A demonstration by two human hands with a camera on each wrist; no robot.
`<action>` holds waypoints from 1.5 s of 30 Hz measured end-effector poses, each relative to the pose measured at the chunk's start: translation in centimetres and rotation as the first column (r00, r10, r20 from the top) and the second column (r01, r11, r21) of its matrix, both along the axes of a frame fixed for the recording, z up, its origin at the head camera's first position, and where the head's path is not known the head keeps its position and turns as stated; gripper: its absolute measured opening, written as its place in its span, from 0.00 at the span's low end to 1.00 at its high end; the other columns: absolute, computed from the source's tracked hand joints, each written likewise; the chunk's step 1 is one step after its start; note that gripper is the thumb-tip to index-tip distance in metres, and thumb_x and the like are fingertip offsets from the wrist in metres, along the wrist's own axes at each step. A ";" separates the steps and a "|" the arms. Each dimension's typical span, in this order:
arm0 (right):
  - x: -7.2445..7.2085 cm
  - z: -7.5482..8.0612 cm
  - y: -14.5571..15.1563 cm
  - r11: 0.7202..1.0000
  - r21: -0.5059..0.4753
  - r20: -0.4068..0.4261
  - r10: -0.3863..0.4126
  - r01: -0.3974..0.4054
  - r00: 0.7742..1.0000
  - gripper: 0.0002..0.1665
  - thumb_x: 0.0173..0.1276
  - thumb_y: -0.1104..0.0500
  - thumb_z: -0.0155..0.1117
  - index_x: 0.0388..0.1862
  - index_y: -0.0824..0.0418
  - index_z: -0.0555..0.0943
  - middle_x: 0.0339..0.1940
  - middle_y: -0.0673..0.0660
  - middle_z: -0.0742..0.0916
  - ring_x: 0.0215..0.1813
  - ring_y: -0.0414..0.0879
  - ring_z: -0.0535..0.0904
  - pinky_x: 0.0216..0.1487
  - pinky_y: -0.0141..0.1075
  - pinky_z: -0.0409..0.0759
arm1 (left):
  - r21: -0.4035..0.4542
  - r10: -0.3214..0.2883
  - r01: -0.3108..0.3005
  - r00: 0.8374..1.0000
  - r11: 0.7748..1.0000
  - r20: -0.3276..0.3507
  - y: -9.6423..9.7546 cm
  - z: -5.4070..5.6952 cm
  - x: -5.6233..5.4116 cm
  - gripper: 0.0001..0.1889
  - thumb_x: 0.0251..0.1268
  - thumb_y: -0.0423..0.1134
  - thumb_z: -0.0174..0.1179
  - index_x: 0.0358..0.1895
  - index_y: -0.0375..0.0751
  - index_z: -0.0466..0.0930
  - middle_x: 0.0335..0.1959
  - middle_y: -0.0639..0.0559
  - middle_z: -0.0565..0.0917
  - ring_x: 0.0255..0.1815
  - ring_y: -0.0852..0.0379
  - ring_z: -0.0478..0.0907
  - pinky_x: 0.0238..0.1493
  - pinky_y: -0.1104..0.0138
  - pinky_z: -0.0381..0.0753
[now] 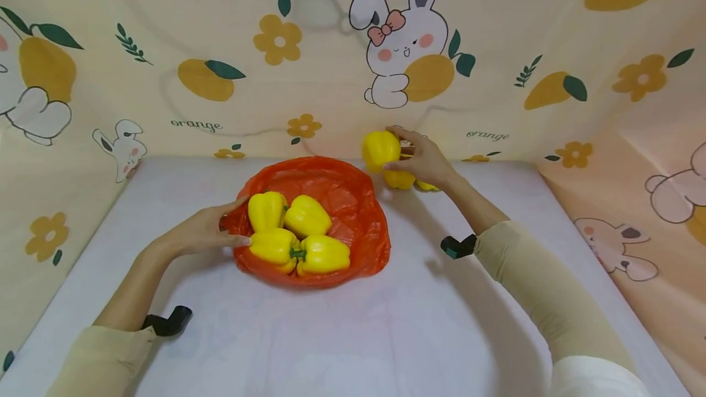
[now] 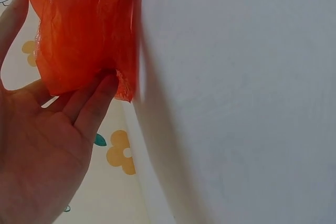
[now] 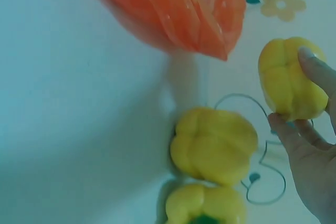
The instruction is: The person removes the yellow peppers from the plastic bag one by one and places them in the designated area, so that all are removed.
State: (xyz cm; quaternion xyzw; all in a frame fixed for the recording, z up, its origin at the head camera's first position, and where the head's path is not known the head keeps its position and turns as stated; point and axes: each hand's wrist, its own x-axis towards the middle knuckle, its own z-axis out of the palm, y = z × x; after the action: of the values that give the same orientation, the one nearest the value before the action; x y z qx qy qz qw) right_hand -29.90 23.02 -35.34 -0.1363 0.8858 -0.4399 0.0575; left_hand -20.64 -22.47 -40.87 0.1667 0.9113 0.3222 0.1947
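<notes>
My right hand point(image 1: 421, 155) grips a yellow bell pepper point(image 1: 380, 151), raised just right of the red plastic bag point(image 1: 380, 250). In the right wrist view, thumb and fingers sit on either side of that pepper point(image 3: 289, 80). Two more yellow peppers point(image 3: 214, 144) stand below it on the table, partly hidden by the hand in the head view. Several yellow peppers point(image 1: 307, 216) with green stems lie inside the wide-mouthed bag. At the bag's left side rests my left hand point(image 1: 201, 230), fingers fairly straight and touching the plastic point(image 2: 79, 30), thumb spread apart.
A white-covered table point(image 1: 331, 342) carries everything. Behind it and at both sides hangs a cream cloth point(image 1: 325, 90) printed with rabbits, oranges and flowers. The two loose peppers stand close to the table's back edge.
</notes>
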 end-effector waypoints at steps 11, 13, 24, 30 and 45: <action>0.0 1.0 3.6 0.998 0.045 0.006 -0.044 0.044 0.999 0.49 0.62 0.49 0.75 0.79 0.42 0.61 0.79 0.53 0.64 0.69 0.64 0.70 0.66 0.55 0.73 | -0.005 0.019 -0.019 1.000 1.000 0.020 0.2 -0.2 -0.2 0.57 0.56 0.66 0.66 0.80 0.41 0.47 0.75 0.32 0.60 0.73 0.32 0.57 0.67 0.35 0.62; -0.1 1.1 4.2 0.998 0.036 0.003 -0.061 0.060 0.998 0.50 0.63 0.50 0.74 0.79 0.42 0.59 0.79 0.53 0.63 0.70 0.64 0.69 0.66 0.55 0.73 | -0.005 0.020 -0.020 1.000 1.000 0.018 0.2 -0.3 -0.2 0.57 0.56 0.66 0.66 0.80 0.42 0.47 0.75 0.32 0.60 0.74 0.32 0.57 0.67 0.35 0.62; 0.1 0.9 7.4 0.988 0.040 0.002 -0.150 0.150 0.989 0.51 0.62 0.45 0.73 0.79 0.36 0.58 0.80 0.50 0.61 0.72 0.61 0.68 0.67 0.56 0.72 | 0.003 0.024 -0.024 1.000 1.000 0.015 0.2 -0.4 -0.1 0.56 0.56 0.65 0.66 0.80 0.41 0.47 0.75 0.32 0.60 0.74 0.31 0.56 0.68 0.35 0.60; 0.5 0.8 8.7 0.980 0.045 -0.033 -0.193 0.194 0.981 0.51 0.62 0.44 0.73 0.80 0.38 0.57 0.80 0.52 0.61 0.71 0.62 0.68 0.66 0.54 0.73 | 0.010 0.026 -0.026 0.999 1.000 0.029 0.4 -0.6 0.1 0.56 0.56 0.65 0.67 0.80 0.41 0.47 0.75 0.32 0.61 0.74 0.32 0.57 0.67 0.36 0.63; 1.5 -0.1 12.3 0.968 0.051 -0.047 -0.245 0.247 0.968 0.49 0.64 0.44 0.70 0.80 0.41 0.58 0.81 0.54 0.60 0.72 0.63 0.68 0.65 0.54 0.73 | 0.000 0.029 -0.029 0.999 1.000 0.025 0.3 -0.5 0.1 0.56 0.56 0.65 0.66 0.80 0.40 0.48 0.75 0.32 0.60 0.74 0.32 0.57 0.66 0.36 0.64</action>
State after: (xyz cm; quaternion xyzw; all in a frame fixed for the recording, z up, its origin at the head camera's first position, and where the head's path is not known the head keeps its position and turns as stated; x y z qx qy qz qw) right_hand -28.39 35.29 -35.41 -0.0323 0.9089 -0.4156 -0.0114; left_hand -20.59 -22.15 -41.39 0.1494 0.9110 0.3272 0.2015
